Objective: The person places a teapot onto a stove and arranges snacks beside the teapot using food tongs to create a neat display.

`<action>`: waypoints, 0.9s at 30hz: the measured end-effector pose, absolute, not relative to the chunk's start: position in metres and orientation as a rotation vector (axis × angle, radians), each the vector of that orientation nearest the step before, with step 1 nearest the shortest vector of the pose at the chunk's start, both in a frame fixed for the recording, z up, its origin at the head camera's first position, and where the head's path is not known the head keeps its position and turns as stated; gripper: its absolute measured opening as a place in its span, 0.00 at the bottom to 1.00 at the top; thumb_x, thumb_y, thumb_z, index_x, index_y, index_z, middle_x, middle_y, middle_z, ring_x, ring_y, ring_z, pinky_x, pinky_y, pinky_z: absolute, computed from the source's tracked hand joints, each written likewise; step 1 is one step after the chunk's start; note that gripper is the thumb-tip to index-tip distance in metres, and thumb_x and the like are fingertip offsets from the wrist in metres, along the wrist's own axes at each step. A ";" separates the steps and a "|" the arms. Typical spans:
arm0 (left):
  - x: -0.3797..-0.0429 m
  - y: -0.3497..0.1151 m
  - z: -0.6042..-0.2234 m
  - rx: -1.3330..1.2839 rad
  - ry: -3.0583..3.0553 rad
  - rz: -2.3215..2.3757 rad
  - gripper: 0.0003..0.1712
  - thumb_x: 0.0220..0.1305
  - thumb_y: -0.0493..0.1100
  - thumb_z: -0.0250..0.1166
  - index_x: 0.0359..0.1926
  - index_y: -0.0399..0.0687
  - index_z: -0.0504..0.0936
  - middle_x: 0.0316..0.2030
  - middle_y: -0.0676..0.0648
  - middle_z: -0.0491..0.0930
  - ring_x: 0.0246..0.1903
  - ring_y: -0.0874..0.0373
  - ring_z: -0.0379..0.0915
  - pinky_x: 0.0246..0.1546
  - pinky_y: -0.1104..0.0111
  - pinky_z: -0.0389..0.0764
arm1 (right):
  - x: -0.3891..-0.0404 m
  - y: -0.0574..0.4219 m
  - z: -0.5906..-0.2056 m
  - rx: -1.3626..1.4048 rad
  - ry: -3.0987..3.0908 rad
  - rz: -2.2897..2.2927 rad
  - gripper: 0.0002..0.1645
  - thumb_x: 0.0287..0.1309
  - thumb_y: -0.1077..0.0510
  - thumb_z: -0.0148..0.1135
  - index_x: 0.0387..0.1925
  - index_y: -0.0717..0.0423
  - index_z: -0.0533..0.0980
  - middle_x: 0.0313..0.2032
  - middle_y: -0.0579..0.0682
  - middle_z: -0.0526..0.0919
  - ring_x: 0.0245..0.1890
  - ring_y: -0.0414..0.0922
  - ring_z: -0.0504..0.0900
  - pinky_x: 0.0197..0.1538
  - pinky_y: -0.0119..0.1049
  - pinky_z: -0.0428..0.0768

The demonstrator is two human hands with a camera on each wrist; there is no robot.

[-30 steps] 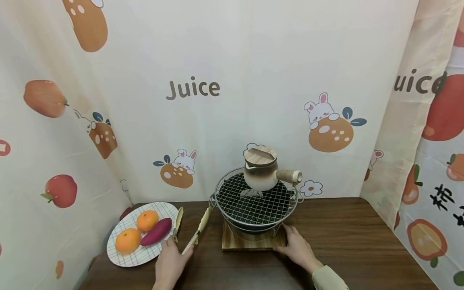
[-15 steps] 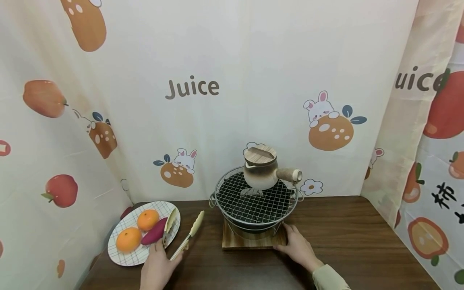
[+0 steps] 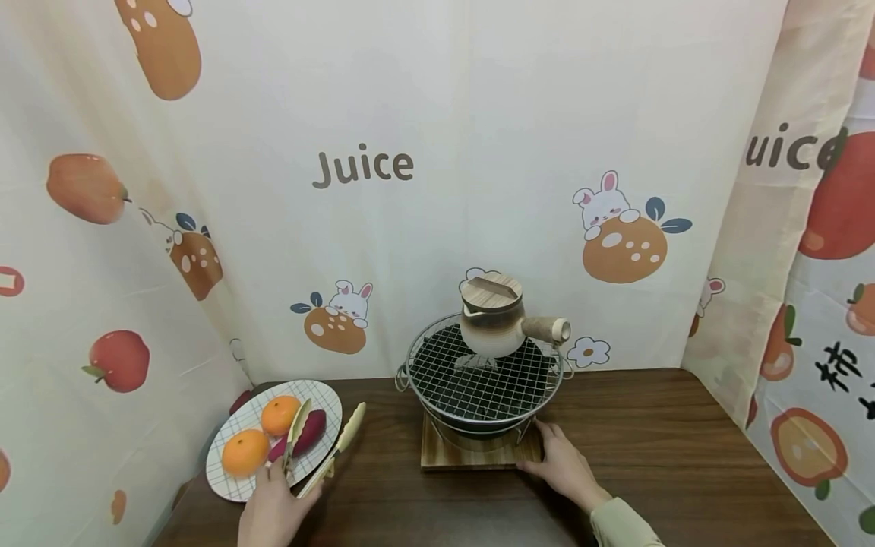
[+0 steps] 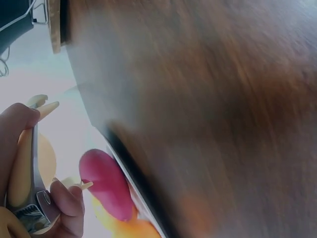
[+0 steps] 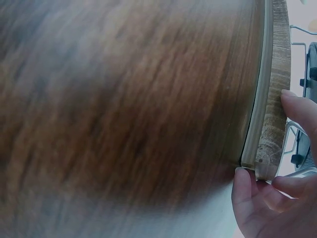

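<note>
My left hand (image 3: 272, 510) grips a pair of tongs (image 3: 350, 431) with pale yellow tips, their arms spread apart. One tip is over the purple sweet potato (image 3: 311, 431); the other is out past the right rim of the checked plate (image 3: 326, 393). In the left wrist view, fingers and thumb curl round the tongs (image 4: 34, 158), and a tip appears beside the sweet potato (image 4: 106, 183); contact cannot be told. Two mandarins (image 3: 245, 453) share the plate. My right hand (image 3: 569, 467) holds the front right corner of the wooden board (image 3: 465, 454), thumb and fingers on its edges (image 5: 275, 99).
A round tabletop grill (image 3: 478, 406) with a wire mesh stands on the board. On the mesh sits a side-handled clay teapot (image 3: 491, 338) with a wooden lid. A printed curtain (image 3: 437, 91) hangs behind the brown table (image 3: 636, 441).
My left hand has carried the spread tongs leftward, from beside the plate to over the sweet potato. The right hand stays at the board's corner.
</note>
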State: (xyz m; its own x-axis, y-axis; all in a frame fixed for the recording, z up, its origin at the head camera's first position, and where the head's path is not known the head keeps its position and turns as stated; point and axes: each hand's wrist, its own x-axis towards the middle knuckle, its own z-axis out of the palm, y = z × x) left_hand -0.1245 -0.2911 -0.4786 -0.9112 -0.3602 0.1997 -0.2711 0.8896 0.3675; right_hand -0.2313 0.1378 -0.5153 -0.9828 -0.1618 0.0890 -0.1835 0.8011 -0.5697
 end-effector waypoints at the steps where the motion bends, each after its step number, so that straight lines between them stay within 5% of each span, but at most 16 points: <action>1: -0.124 -0.292 -0.478 0.485 -2.800 -0.490 0.49 0.47 0.58 0.72 0.56 0.21 0.67 0.47 0.23 0.68 0.32 0.34 0.77 0.32 0.46 0.78 | -0.231 0.138 -0.516 0.282 -2.947 0.938 0.55 0.40 0.42 0.76 0.64 0.69 0.65 0.59 0.65 0.72 0.52 0.62 0.79 0.44 0.56 0.79; 27: -0.111 -0.322 -0.475 0.548 -2.880 -0.522 0.56 0.43 0.61 0.74 0.65 0.35 0.59 0.57 0.29 0.63 0.34 0.31 0.77 0.29 0.46 0.78 | -0.231 0.137 -0.516 0.278 -2.945 0.944 0.55 0.40 0.42 0.76 0.64 0.68 0.65 0.59 0.64 0.72 0.53 0.61 0.78 0.44 0.56 0.79</action>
State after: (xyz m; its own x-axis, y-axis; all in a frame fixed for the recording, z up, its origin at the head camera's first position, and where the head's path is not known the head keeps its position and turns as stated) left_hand -0.1109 -0.3220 -0.4745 -0.9193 -0.3822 0.0933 -0.3251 0.8716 0.3669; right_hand -0.2306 0.1374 -0.5161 -0.9833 -0.1587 0.0890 -0.1809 0.7993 -0.5730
